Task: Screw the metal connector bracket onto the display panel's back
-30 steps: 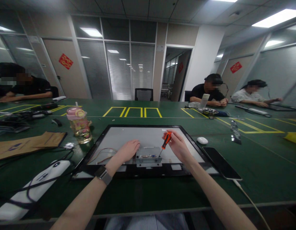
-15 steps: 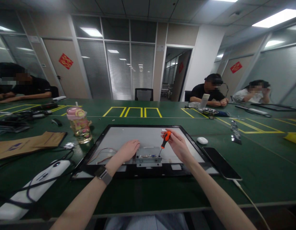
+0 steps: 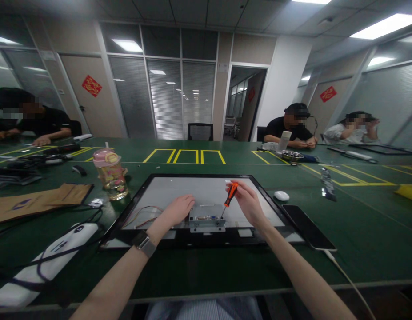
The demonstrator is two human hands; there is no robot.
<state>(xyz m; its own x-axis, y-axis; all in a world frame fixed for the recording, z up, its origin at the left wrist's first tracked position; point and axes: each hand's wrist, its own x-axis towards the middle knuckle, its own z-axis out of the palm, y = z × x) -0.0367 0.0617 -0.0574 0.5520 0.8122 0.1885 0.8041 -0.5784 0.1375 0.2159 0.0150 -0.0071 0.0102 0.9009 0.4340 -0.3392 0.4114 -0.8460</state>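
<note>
A black-framed monitor panel (image 3: 152, 180) lies face down on the green table (image 3: 206, 271), its grey back showing. A small metal board cover (image 3: 206, 222) with ports sits near its front edge. My left hand (image 3: 177, 210) rests flat on the panel, fingers against the cover's left side. My right hand (image 3: 247, 202) is closed round an orange-handled screwdriver (image 3: 230, 197), whose tip points down at the cover's right edge. Thin coloured wires (image 3: 142, 215) run across the panel left of my left hand.
A pink-lidded bottle (image 3: 110, 174) stands left of the panel, with brown card (image 3: 35, 200) and a white-and-black device (image 3: 42, 262) with cables nearer me. A white mouse (image 3: 281, 195) and a phone (image 3: 307, 226) lie on the right. Three people sit at the far sides.
My right hand has shifted slightly with the screwdriver, its handle a little higher and turned. My left hand has stayed put. The person at far right has raised a hand to the head.
</note>
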